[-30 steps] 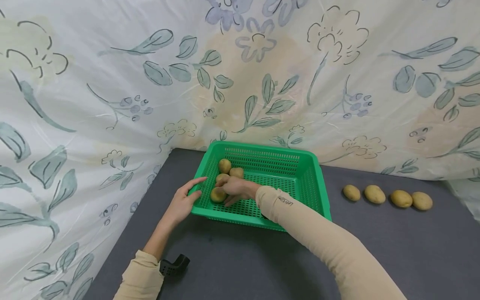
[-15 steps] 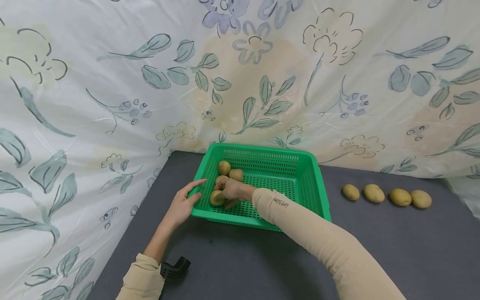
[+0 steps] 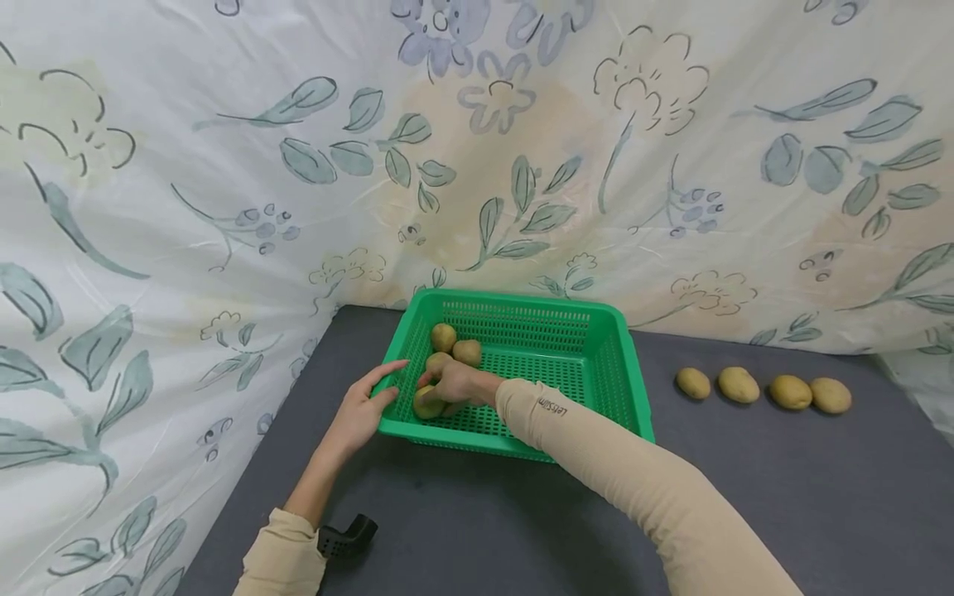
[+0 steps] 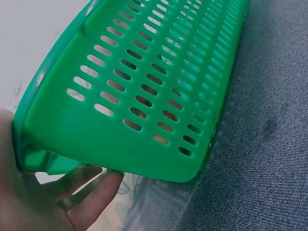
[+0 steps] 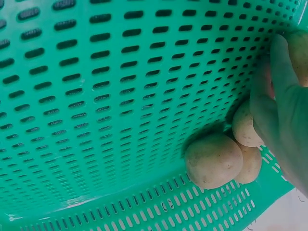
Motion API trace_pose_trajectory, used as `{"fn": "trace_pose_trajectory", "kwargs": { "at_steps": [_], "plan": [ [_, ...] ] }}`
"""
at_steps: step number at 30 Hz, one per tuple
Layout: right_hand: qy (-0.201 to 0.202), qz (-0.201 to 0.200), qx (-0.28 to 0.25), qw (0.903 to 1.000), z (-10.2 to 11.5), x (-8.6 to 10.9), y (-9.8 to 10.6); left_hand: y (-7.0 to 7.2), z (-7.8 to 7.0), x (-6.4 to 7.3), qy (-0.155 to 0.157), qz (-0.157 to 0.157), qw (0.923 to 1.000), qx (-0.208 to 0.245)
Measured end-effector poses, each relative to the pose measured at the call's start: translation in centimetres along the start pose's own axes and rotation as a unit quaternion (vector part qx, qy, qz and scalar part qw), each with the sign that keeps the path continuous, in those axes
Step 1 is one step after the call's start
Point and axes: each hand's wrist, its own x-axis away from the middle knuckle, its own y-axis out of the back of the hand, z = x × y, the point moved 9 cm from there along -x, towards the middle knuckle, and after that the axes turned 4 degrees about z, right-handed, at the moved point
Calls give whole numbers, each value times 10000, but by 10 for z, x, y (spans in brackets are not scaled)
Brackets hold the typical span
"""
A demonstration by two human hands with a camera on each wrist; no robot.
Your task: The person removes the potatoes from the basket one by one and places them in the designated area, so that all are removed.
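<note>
A green plastic basket (image 3: 477,439) with slotted walls stands on the dark table. My left hand (image 3: 356,416) grips its left rim, thumb over the edge; in the left wrist view the fingers (image 4: 98,195) curl under the rim. My right hand (image 3: 460,384) reaches inside and holds a potato (image 3: 426,406) near the front left corner. In the right wrist view that potato (image 5: 299,53) is partly hidden by the fingers. Behind it along the left wall lie three more potatoes: one close to the hand (image 3: 438,362), one further right (image 3: 467,353) and one at the back (image 3: 443,336).
Right of the basket, several potatoes form a row on the table, from the leftmost potato (image 3: 693,383) to the rightmost potato (image 3: 831,396). A floral curtain (image 3: 514,149) hangs behind and to the left. A black device (image 3: 349,536) sits at the left wrist.
The nearest potato has shifted slightly toward the basket's front left corner, and my right hand has moved with it. My left hand stays on the rim. The view has tilted slightly.
</note>
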Motion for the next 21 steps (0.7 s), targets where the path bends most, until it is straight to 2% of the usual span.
{"fn": "trace_pose_trajectory", "kwargs": {
  "at_steps": [12,21],
  "plan": [
    [22,203,-510,9985,-11,3,5,-5,2,3,94,16,9999,66],
    [145,147,-1364,9904,-6,16,32,-1,1,2,60,-13,10000,19]
  ]
}}
